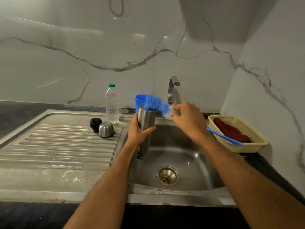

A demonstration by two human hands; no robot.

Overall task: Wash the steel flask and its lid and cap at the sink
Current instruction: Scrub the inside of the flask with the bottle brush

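From the head camera, the steel flask (146, 128) is upright over the sink basin (181, 162), near its left wall, its open mouth on top. The left hand (138, 131) is wrapped around the flask's middle, thumb across the front, gripping it firmly. The right hand (188, 119) pinches a blue bottle brush (154, 103) just behind the bristles, with the bristle head lying at the flask's mouth and the thin blue handle running back under the wrist toward the right; whether any bristles are actually inside the opening is hard to tell from here. On the ribbed drainboard (57, 146) to the left sit the black lid (95, 124) and, touching it, the rounded steel cap (106, 129), mouth down. A clear plastic water bottle (112, 104) stands just behind them. A blue tub (140, 101) sits behind the flask beside the tap (172, 88). To the right, a cream basket (237, 134) holds a dark red cloth (229, 131).
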